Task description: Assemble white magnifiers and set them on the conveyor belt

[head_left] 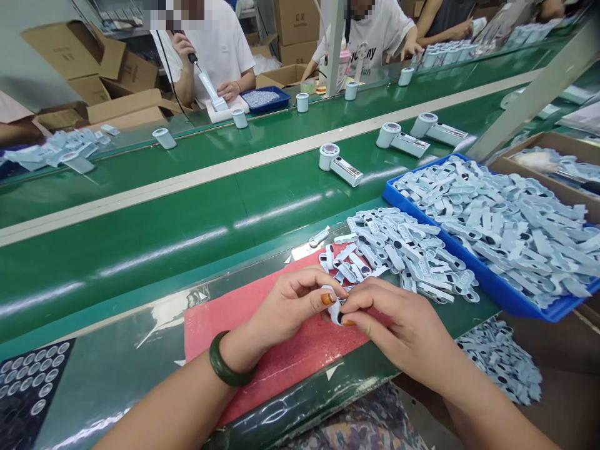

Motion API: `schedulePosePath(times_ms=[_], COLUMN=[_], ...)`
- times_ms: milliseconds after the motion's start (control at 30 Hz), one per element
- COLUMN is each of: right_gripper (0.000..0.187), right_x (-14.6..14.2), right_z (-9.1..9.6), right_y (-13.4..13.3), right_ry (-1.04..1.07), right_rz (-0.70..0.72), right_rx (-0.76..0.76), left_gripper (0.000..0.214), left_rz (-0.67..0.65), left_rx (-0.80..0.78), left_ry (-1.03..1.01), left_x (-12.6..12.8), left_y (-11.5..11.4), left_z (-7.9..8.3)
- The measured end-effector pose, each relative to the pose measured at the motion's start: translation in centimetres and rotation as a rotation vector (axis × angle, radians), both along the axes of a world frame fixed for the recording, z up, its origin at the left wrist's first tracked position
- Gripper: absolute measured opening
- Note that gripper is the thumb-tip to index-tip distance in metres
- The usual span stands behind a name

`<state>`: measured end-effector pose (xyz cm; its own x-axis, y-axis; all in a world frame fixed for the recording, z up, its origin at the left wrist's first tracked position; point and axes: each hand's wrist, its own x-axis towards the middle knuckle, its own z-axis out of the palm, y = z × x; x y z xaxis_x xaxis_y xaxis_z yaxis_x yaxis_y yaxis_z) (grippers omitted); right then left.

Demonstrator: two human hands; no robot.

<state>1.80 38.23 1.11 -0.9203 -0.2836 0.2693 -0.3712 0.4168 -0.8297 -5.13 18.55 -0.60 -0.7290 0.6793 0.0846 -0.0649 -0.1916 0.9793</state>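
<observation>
Left hand and right hand both pinch one plastic part above the red mat; parts pile just behind mat, print unreadable.

I've got my left hand and right hand meeting over the foam mat at the near table edge, with a small plastic part pinched between their fingertips. Just behind them lies a loose pile of parts, and right of that pile sits a tray heaped with more. Behind it all runs the conveyor belt, carrying handheld devices, with a co-worker seated on its far side.
</observation>
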Motion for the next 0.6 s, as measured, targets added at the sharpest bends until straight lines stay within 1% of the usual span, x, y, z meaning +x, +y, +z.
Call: schedulePosePath(times_ms=[200,400,500,600], right_gripper=[0.017,0.015,0.016,0.017], right_x=[0.23,0.15,0.05,0.04], right_z=[-0.05,-0.01,0.15,0.23], right_y=[0.08,-0.06,-0.01,0.2], right_ry=[-0.062,-0.229,-0.253,-0.234], right_rz=[-0.05,-0.108,-0.094,-0.07], right_rx=[-0.08,-0.181,-0.184,-0.149], left_gripper=[0.024,0.022,0.022,0.021], left_rz=[0.017,0.026,0.034,0.035], left_rx=[0.009,0.002,-0.019,-0.021], left_ry=[0.024,0.042,0.056,0.076], left_x=[0.0,-0.02,0.01,0.0], left_y=[0.03,0.16,0.16,0.12], left_z=[-0.02,0.1,0.05,-0.08])
